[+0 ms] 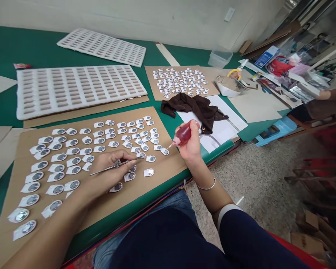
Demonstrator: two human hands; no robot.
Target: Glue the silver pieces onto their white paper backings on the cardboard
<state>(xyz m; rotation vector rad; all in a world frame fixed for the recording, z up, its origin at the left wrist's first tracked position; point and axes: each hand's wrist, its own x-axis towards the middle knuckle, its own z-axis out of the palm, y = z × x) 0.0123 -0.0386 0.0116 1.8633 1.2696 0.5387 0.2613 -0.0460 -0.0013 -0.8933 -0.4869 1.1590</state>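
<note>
My left hand point(112, 170) grips thin metal tweezers point(106, 170), whose tip is at a small white tab with a round metallic piece point(140, 155). My right hand point(190, 144) is wrapped round a small bottle of red liquid point(183, 133). The bottle's fine nozzle points down and left, close to another white tab with a round piece point(164, 151). Several such pieces lie in uneven rows on a brown cardboard sheet point(168, 166). Part of the sheet is hidden under my left hand and forearm.
Behind the cardboard lie two white slotted trays point(81, 89) and a second cardboard sheet point(154, 89) with more pieces. A dark brown cloth point(196, 108) rests on white paper point(235, 116). Farther right are a bowl point(228, 86), a clear box point(220, 58) and another person's arm point(332, 94).
</note>
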